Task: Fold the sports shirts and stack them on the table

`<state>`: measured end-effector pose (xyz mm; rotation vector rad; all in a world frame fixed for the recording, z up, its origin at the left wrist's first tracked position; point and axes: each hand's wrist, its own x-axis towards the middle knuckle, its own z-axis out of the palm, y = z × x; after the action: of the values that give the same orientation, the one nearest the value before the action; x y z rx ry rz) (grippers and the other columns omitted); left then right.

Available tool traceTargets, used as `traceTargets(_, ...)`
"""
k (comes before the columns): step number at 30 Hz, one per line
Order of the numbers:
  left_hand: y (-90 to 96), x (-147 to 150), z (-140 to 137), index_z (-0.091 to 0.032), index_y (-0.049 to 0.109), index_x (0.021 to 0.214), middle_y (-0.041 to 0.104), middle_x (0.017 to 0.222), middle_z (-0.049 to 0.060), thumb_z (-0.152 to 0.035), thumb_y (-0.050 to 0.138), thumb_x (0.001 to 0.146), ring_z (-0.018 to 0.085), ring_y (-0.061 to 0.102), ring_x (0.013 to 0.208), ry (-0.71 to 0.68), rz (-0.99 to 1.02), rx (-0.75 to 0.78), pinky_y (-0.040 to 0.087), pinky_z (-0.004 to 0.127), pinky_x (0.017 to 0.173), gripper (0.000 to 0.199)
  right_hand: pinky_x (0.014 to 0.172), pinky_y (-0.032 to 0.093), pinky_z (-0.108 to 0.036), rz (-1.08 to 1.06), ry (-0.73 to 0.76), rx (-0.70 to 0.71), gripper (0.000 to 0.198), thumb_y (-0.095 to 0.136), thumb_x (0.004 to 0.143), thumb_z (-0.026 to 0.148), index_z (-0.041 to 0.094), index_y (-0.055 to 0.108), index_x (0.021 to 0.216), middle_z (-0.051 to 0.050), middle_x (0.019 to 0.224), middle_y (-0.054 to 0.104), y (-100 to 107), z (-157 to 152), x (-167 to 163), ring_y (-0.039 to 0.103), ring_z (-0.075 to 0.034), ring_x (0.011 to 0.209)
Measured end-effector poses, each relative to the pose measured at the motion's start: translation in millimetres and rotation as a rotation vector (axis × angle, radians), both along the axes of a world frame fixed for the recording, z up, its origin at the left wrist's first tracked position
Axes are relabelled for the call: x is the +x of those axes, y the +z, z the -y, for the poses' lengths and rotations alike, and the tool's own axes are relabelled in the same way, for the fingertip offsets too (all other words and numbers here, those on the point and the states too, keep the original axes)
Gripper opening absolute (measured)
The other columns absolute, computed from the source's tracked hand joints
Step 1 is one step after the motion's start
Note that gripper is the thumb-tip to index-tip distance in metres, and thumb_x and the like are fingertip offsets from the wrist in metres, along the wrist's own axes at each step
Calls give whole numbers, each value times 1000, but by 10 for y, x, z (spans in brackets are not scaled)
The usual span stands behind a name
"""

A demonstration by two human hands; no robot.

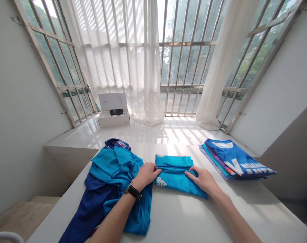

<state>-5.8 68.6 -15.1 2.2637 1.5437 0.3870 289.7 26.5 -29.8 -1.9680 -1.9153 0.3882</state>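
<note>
A bright blue shirt (176,182) with a white printed logo lies folded into a flat rectangle on the white table (178,219). My left hand (148,173) pinches its left edge, thumb toward the cloth. At the opposite side, my right hand (203,179) grips the right edge between thumb and fingers. A crease runs across the shirt between both hands. Beside and partly under my left forearm is a loose heap with a teal-blue garment (118,165) on top of a dark blue garment (90,202). A black watch sits on my left wrist.
On the right of the table is a stack of folded shirts (236,158), a blue one with white lettering uppermost. Behind the table, an open white box (113,120) holding a black item stands on the sill (143,135). White curtains (143,67) hang before the barred windows.
</note>
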Motion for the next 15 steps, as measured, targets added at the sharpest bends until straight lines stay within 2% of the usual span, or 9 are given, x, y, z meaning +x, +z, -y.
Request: traceTargets(15, 30, 11, 21, -16, 72, 83, 73, 81, 10, -43, 51, 98, 22, 66, 73, 2, -22, 5, 35, 27, 58, 38, 67, 43, -31, 6, 0, -10, 40, 51, 89, 61, 26, 69, 90, -7, 88, 76, 32, 12, -18, 70, -28, 85)
